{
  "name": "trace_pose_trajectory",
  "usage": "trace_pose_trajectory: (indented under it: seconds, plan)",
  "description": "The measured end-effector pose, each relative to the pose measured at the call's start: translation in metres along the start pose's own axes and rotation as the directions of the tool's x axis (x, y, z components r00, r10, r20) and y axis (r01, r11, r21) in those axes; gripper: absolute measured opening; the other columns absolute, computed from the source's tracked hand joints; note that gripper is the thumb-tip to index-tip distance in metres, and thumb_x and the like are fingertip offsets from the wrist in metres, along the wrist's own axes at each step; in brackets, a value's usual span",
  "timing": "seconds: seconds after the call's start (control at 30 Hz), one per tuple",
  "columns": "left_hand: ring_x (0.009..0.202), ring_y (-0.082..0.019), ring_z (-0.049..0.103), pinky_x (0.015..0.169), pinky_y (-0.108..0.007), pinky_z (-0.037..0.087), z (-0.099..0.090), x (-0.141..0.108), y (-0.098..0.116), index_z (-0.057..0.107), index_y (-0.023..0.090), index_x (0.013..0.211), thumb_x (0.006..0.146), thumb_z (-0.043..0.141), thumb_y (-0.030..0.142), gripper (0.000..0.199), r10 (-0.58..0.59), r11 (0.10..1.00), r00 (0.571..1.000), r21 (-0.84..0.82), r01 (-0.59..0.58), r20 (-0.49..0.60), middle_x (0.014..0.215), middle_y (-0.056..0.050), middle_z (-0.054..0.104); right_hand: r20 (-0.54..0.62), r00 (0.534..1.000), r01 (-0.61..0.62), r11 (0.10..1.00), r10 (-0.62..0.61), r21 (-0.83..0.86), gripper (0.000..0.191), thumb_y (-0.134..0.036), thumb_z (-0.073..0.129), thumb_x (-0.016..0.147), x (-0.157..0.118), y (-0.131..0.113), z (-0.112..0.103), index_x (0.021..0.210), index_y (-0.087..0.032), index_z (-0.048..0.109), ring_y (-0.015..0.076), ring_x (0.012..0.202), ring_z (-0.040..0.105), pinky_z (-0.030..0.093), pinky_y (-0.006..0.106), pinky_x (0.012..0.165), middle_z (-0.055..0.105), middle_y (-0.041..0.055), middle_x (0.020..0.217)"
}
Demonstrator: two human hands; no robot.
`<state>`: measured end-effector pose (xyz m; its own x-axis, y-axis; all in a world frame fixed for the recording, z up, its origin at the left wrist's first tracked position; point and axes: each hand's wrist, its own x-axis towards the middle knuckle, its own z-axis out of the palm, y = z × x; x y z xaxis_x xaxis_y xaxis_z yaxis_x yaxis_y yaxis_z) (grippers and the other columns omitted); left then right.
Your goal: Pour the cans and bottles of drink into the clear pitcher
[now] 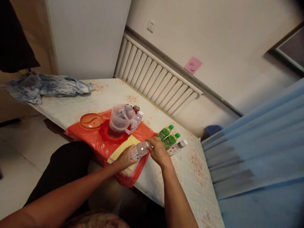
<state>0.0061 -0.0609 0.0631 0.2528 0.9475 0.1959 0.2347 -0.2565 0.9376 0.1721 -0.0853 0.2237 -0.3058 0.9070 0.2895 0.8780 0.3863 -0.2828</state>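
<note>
Bottle (140, 150), tilted, is held above a yellow cloth (129, 141) on red plastic (80, 135) in the head view. The left hand (125, 157) wraps its body, fingers closed; the right hand (158, 150) pinches its white cap (148, 144).

White radiator (152, 76), pale wall (228, 50), blue curtain (258, 152)
</note>
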Motion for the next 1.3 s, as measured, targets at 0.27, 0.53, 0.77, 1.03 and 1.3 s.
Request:
trace_pose_trajectory:
  seconds: [0.27,0.53,0.77,1.03,1.3]
  plan:
    - [0.119,-0.034,0.062,0.104,-0.042,0.049,0.002,0.000,-0.006,0.054,0.023,0.129,0.062,0.070,0.031,0.070,-0.004,1.000,1.000,-0.004,0.005,0.011,0.127,-0.012,0.066,0.012,0.999,-0.049,0.993,0.050,-0.105,0.017,-0.015,0.070,0.086,0.006,-0.006,0.001,0.101,-0.020,0.074,0.0220,0.087,0.063,0.049,0.032,0.080,0.066,0.0065,0.093]
    - [0.123,-0.033,0.060,0.109,-0.043,0.045,0.002,0.001,-0.011,0.054,0.022,0.129,0.064,0.072,0.032,0.068,0.007,1.000,1.000,-0.020,-0.007,0.014,0.129,-0.013,0.065,-0.059,0.973,-0.229,0.953,0.222,-0.196,0.029,-0.045,0.068,0.093,0.010,-0.009,0.014,0.084,-0.017,0.069,0.0209,0.071,0.062,0.043,0.029,0.066,0.069,0.0080,0.078]
    - [0.119,-0.033,0.061,0.105,-0.043,0.047,-0.005,0.001,-0.008,0.053,0.020,0.128,0.064,0.074,0.026,0.068,0.025,0.999,0.999,-0.045,-0.023,0.045,0.126,-0.013,0.066,-0.161,0.928,-0.264,0.897,0.337,0.354,0.052,-0.043,0.068,0.087,-0.005,0.018,0.033,0.130,-0.015,0.064,0.0202,0.082,0.066,0.052,0.032,0.077,0.073,0.0078,0.098]
    - [0.112,-0.030,0.063,0.099,-0.046,0.052,0.000,0.004,-0.021,0.050,0.020,0.128,0.068,0.075,0.024,0.065,0.104,0.993,0.994,-0.059,-0.102,0.031,0.122,-0.011,0.065,-0.086,0.805,-0.381,0.622,0.587,0.684,0.076,-0.032,0.084,0.060,-0.041,0.009,0.098,0.131,-0.019,0.061,0.0239,0.095,0.071,0.058,0.033,0.082,0.074,0.0080,0.113]
    - [0.122,-0.031,0.059,0.109,-0.049,0.047,0.012,0.000,-0.035,0.048,0.015,0.137,0.079,0.062,0.018,0.060,0.185,0.982,0.982,0.018,-0.186,0.021,0.132,-0.020,0.061,-0.154,0.635,-0.544,0.580,0.757,0.606,0.059,-0.034,0.083,0.061,-0.045,-0.021,0.144,0.115,-0.017,0.066,0.0247,0.083,0.073,0.057,0.031,0.072,0.077,0.0083,0.101]
